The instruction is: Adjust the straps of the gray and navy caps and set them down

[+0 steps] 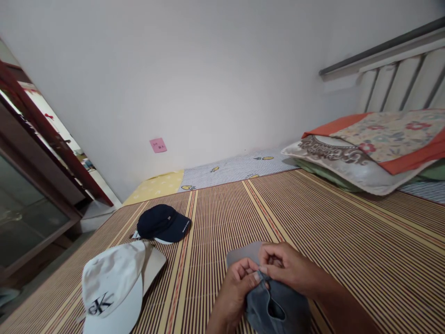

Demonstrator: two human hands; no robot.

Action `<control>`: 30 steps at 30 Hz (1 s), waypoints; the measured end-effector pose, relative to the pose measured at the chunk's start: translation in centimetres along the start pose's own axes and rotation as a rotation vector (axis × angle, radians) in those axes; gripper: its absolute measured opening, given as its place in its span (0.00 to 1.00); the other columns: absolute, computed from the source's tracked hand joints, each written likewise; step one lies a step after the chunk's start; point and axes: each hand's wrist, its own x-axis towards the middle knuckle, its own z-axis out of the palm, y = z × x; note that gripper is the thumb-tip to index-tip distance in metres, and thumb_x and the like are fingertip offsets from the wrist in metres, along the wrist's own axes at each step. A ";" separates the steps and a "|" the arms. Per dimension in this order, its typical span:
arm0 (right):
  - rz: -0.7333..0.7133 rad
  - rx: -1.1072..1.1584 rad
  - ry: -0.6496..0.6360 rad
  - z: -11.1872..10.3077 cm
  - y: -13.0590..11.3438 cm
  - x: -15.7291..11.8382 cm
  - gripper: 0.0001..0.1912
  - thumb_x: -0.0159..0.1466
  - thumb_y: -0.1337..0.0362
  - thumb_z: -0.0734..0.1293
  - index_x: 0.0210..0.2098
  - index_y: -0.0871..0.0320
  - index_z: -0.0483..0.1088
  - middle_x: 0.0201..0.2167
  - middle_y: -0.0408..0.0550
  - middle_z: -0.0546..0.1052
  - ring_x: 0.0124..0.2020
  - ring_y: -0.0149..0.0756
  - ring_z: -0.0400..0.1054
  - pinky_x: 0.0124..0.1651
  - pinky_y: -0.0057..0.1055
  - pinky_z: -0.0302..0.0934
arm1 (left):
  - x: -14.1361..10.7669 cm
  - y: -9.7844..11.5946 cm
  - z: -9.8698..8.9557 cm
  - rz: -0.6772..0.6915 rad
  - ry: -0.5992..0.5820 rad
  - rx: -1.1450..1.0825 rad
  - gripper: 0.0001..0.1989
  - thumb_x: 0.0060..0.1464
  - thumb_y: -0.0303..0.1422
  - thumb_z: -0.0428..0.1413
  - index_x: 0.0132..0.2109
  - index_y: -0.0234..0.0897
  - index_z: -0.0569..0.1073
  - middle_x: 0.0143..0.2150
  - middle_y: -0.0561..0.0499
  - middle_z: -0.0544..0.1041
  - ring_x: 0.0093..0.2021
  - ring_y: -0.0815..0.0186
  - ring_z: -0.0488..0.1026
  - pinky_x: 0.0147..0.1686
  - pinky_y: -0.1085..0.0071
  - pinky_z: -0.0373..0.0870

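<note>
A grey-blue cap (259, 308) lies at the lower middle on the striped mat, its back opening facing me and its lighter brim pointing away. My left hand (236, 287) pinches the strap area at the left of the opening. My right hand (290, 266) pinches the same strap from the right, its fingertips close to those of my left hand. To the left is a white cap (114, 278) with black letters, and a second pale brim shows beside it. Beyond that, a navy cap (162, 222) rests with its brim to the right.
The striped mat (215, 222) covers the bed. Pillows (368, 171) with a floral orange cover (392, 134) are stacked at the right, below a radiator (406, 83). A pink note (158, 145) is on the wall; a door frame stands far left.
</note>
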 end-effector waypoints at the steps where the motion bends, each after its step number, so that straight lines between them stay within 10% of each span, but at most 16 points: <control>1: -0.010 0.015 0.000 0.1 0.0 0.0 0.10 0.61 0.60 0.67 0.26 0.56 0.67 0.23 0.38 0.65 0.25 0.30 0.55 0.28 0.29 0.47 | 0.0 0.0 0.0 0.001 0.003 0.002 0.22 0.41 0.43 0.75 0.32 0.33 0.74 0.24 0.52 0.78 0.23 0.74 0.69 0.26 0.78 0.58; 8: -0.038 0.117 0.028 -0.8 0.9 -0.1 0.14 0.69 0.51 0.66 0.40 0.56 0.74 0.29 0.41 0.70 0.28 0.32 0.63 0.31 0.28 0.56 | 0.0 0.3 -0.2 0.028 0.018 -0.067 0.22 0.41 0.43 0.75 0.31 0.32 0.74 0.25 0.51 0.77 0.22 0.75 0.66 0.26 0.77 0.57; 30: -0.024 0.324 -0.045 0.3 1.2 0.5 0.13 0.62 0.55 0.73 0.36 0.58 0.70 0.23 0.37 0.69 0.23 0.27 0.61 0.27 0.24 0.55 | -0.4 0.8 -0.1 0.014 0.004 -0.079 0.20 0.41 0.40 0.75 0.31 0.32 0.75 0.24 0.50 0.77 0.25 0.72 0.70 0.28 0.78 0.62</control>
